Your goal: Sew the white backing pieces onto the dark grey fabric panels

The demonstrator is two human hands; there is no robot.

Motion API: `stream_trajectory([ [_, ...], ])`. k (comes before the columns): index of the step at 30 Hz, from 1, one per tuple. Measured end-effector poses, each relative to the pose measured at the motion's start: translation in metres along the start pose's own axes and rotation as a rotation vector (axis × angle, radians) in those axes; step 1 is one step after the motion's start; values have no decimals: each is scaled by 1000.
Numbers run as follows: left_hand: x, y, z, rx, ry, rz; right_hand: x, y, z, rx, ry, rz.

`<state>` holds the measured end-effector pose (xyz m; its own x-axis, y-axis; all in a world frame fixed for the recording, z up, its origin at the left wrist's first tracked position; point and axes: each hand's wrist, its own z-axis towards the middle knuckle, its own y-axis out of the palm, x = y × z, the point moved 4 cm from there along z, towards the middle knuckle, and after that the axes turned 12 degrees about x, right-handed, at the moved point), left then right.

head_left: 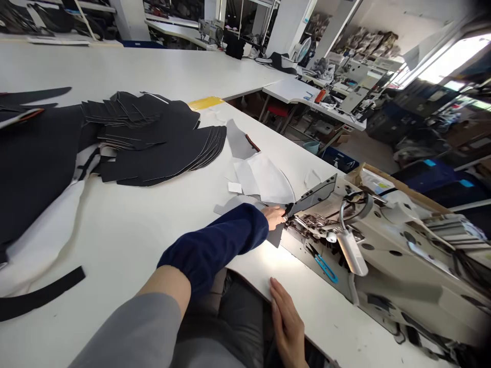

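My left hand (273,217), in a navy sleeve cover (220,243), reaches to the needle area of a sewing machine (378,260). Its fingers are bent and closed on a dark grey fabric piece (275,237) beside the presser foot; the fingertips are partly hidden. Just beyond that hand lie pale panels (270,179) on the white table. My right hand (287,323) rests at the table's front edge, fingers stretched out, with nothing in it. Blue-handled thread snips (324,265) lie on the machine bed, between the right hand and the machine's arm.
Stacks of black cut panels (161,148) cover the left of the table (126,230). A black strip (42,295) lies near its front left. Scissors (21,117) sit on the black material. A lit lamp (352,253) hangs by the machine. More sewing machines stand behind.
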<state>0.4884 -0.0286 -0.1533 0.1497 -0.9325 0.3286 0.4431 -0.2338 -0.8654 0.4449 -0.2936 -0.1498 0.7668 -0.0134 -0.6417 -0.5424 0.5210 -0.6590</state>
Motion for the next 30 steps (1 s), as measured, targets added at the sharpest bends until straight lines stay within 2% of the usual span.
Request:
stream_trajectory([
  [3, -2, -5, -7, -11, -38, -27, -12, 10, -12, 14, 303, 250],
  [5, -4, -10, -22, -18, -80, -61, -13, 19, -24, -16, 551, 396],
  [8, 0, -23, -64, -11, -156, -137, -7, 37, -39, -82, 845, 603],
  [11, 23, -42, -120, -14, -193, -242, 1, 57, -40, -46, 977, 827],
  [15, 67, -64, -190, -82, -192, -409, -1, 77, -32, 29, 955, 960],
  [18, 87, -74, -222, -110, -238, -488, -8, 79, -35, 80, 947, 928],
  [23, 96, -78, -240, -167, -297, -566, -16, 74, -36, 11, 842, 858],
  [27, 113, -70, -244, -218, -231, -572, -12, 67, -26, 92, 831, 966],
  [30, 132, -62, -256, -195, -158, -503, -21, 58, -27, 171, 772, 1014],
])
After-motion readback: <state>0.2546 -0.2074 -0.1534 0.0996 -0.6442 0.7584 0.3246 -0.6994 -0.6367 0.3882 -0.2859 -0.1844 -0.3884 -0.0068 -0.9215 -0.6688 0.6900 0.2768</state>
